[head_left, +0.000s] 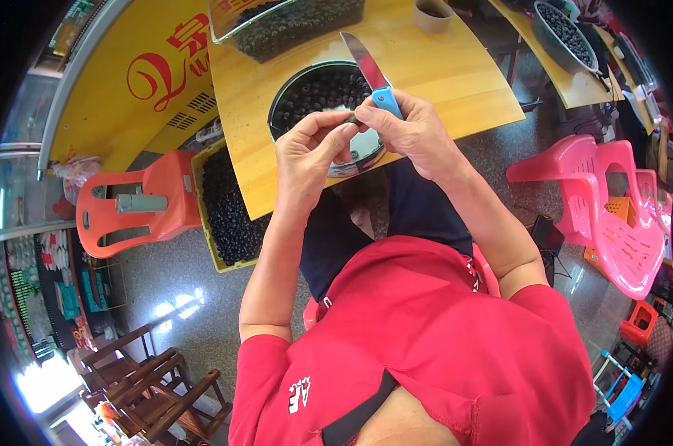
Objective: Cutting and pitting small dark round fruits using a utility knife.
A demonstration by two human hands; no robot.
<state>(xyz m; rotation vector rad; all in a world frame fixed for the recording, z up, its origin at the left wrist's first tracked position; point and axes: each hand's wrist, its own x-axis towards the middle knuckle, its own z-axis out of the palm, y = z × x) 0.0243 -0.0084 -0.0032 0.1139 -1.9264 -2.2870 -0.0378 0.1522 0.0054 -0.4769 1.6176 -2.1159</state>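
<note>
Hands meet above the near edge of the pale wooden worktop (440, 67). The right hand (414, 134) is clenched round a blue-handled knife with a flat steel blade (372, 74), blade slanting up and away over the worktop. The left hand (310, 152) pinches a small dark round fruit (353, 119) between thumb and fingertips, pressed right against the knife's handle end; the fruit is mostly hidden by the fingers.

Directly beneath both hands sits a round, shiny metal basin (366, 152) filled with glossy dark fruits, just inside the worktop's near edge. Toward the far edge, a clear plastic box (292, 26) holds more of the same dark fruit, and a squat grey cup (431, 15) stands beside it on the right.

Down off the worktop's left corner, a yellow plastic crate (228, 215) heaped with dark fruit rests on the speckled floor, touching an orange plastic chair (139, 208). Pink moulded plastic chairs (615, 215) stand well apart on the right.
</note>
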